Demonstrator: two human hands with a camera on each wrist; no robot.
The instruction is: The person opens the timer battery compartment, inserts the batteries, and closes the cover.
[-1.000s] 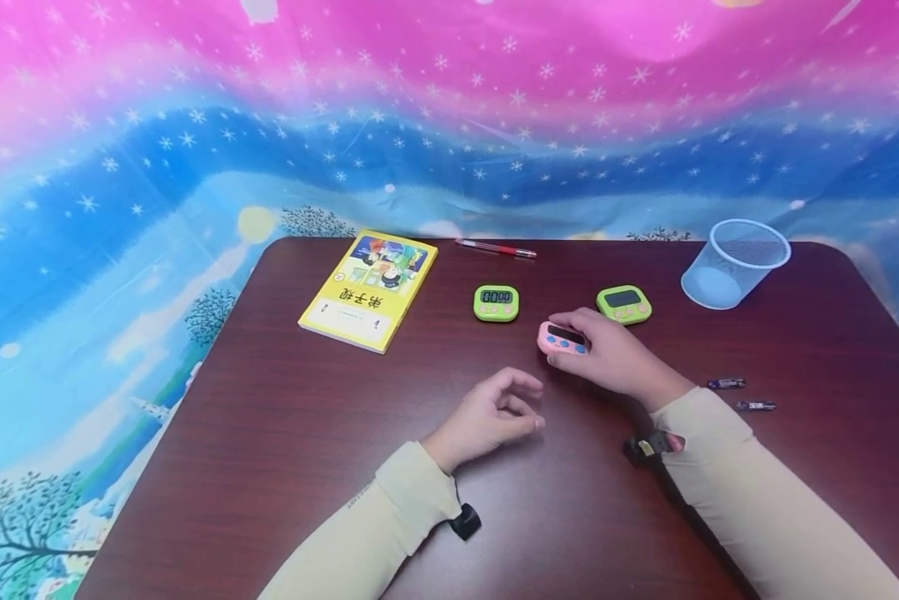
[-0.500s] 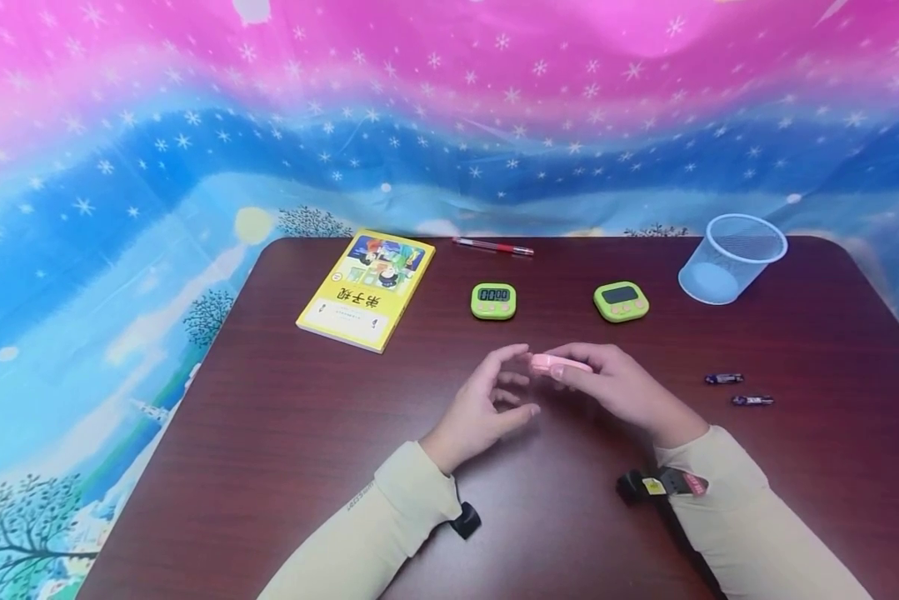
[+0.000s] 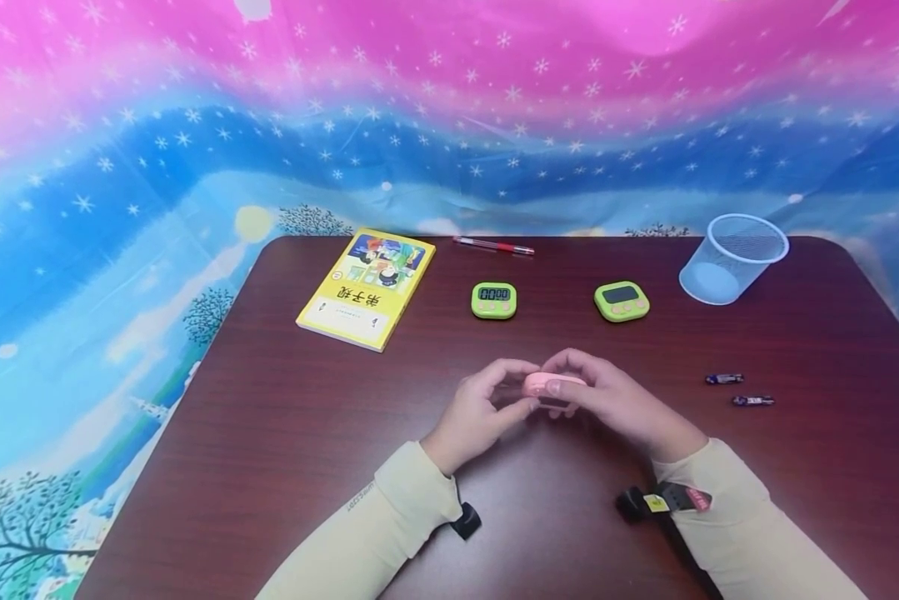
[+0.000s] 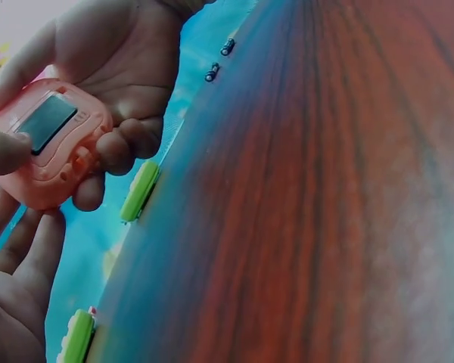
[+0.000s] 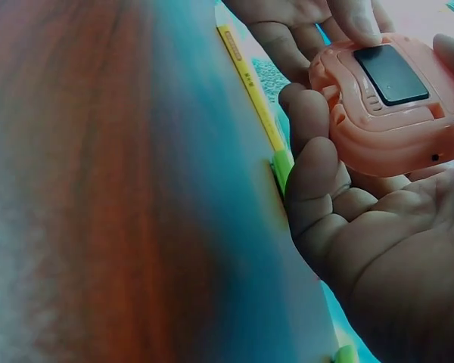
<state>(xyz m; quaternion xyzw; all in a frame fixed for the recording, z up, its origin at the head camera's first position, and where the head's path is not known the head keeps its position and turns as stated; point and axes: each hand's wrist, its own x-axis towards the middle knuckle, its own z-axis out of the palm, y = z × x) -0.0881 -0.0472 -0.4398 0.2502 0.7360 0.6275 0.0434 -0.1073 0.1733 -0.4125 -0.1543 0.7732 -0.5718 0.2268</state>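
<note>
A pink digital timer (image 3: 545, 383) is held between both hands above the middle of the table. Its back, with a dark rectangular patch and a moulded cover, faces the wrist cameras; the pink timer (image 4: 57, 155) fills the upper left of the left wrist view. My right hand (image 3: 617, 400) grips its right side, fingers curled behind and under it. From the other side my left hand (image 3: 486, 408) pinches it, the thumb (image 5: 357, 19) lying on the back near the dark patch. The timer's front, screen and buttons are turned out of sight.
Two green timers, a left one (image 3: 494, 301) and a right one (image 3: 621, 301), lie beyond the hands. A yellow book (image 3: 367, 292), a red pen (image 3: 494, 246) and a blue mesh pen cup (image 3: 730, 262) stand farther back. Two small batteries (image 3: 752, 401) lie at right.
My right hand has brought the pink timer nearer and left, turning its face away. My left hand has closed in and taken hold of its left side.
</note>
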